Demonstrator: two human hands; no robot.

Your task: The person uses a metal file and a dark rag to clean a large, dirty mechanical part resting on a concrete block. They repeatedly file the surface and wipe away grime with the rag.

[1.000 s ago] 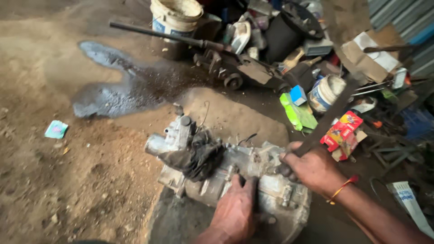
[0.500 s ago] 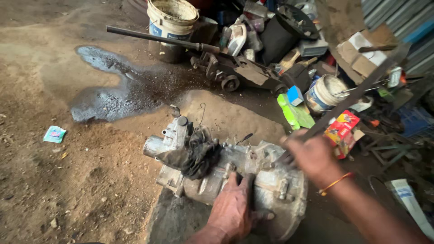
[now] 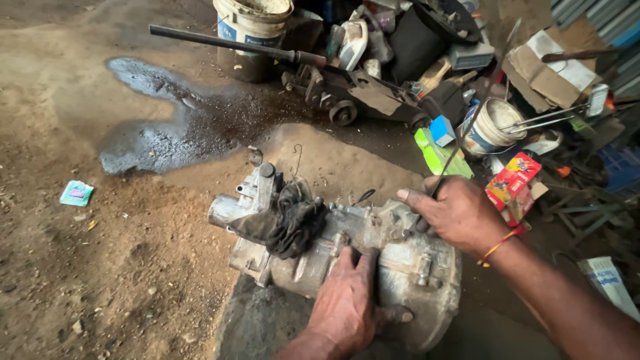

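Note:
A grimy metal gearbox housing (image 3: 400, 267) lies on the dirt floor, with a black oily rag (image 3: 290, 223) draped over its narrow end. My left hand (image 3: 347, 303) presses flat on the near side of the housing. My right hand (image 3: 457, 213) grips a long thin metal rod (image 3: 467, 127) whose lower end meets the top of the housing; the rod slants up to the right.
A dark wet oil patch (image 3: 167, 127) spreads on the ground at left. Behind stand a floor jack with a long handle (image 3: 333, 87), a dirty bucket (image 3: 250, 30), a small white pail (image 3: 490, 127), cartons, a green bottle (image 3: 433, 153) and scrap.
My right hand has shifted its hold on the rod, which now stands steeper. The view has drifted slightly. My left hand stays on the housing.

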